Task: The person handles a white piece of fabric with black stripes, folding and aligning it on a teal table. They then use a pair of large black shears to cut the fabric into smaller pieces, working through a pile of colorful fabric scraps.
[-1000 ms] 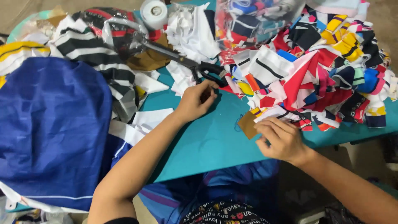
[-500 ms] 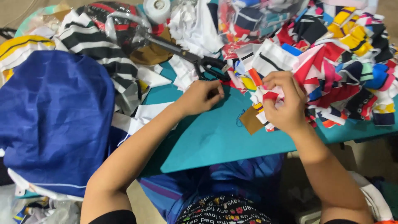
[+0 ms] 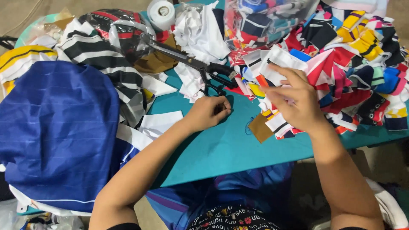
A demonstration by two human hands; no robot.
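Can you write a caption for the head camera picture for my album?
Left hand rests on the teal table near black scissors; right hand reaches into colourful fabric scraps.

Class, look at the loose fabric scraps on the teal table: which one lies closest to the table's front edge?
The plain brown scrap, just below the right hand. It is one solid colour; the others are striped or multicoloured and lie farther back.

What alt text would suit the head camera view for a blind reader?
A person's right hand reaches into a pile of colourful fabric scraps on a teal table, while the left hand rests near large black-handled scissors. Blue cloth lies left.
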